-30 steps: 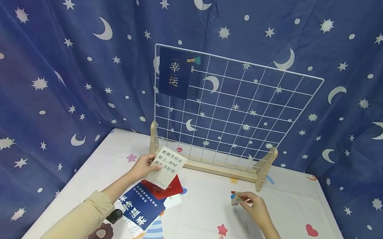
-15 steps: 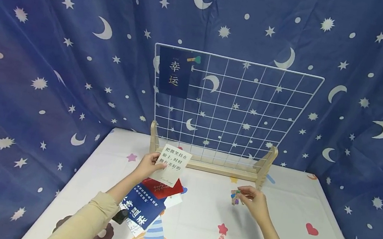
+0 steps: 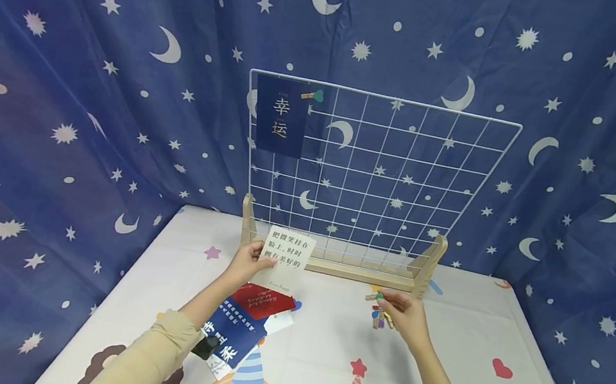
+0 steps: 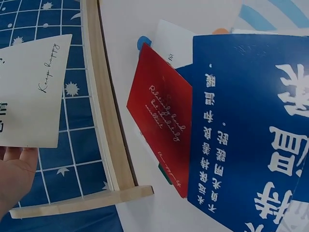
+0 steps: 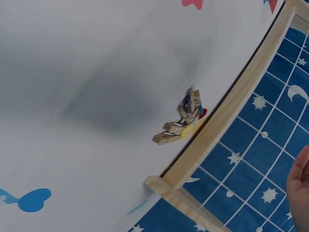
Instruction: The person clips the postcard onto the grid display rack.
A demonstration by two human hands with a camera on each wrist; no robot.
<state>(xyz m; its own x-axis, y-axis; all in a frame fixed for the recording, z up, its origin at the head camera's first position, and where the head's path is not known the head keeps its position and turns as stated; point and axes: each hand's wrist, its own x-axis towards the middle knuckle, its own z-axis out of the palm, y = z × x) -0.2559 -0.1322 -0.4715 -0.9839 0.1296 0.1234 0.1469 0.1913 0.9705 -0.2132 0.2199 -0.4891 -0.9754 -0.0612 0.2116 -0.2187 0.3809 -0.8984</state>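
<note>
My left hand [image 3: 244, 264] pinches a cream card [image 3: 285, 265] with dark Chinese lettering by its left edge, raised in front of the rack. In the left wrist view the same card [image 4: 36, 92] shows the words "Keep happy" above my fingers. My right hand [image 3: 406, 315] pinches a small wooden clothespin [image 3: 374, 297] with a green decoration. Just below it, several more clothespins [image 3: 379, 320] lie in a little heap on the table, seen also as clothespins [image 5: 186, 118] in the right wrist view. There only the edge of my right hand [image 5: 300, 188] shows.
A white wire grid rack [image 3: 374, 175] stands on a wooden base [image 3: 356, 272]. A dark blue card [image 3: 279, 117] hangs at its upper left, held by a clothespin [image 3: 312, 95]. A red card [image 4: 161, 121] and a blue card [image 4: 231, 125] overlap in a pile at left.
My left hand has carried the cream card up and to the right. My right hand has lifted a green clothespin from the heap, rising slightly.
</note>
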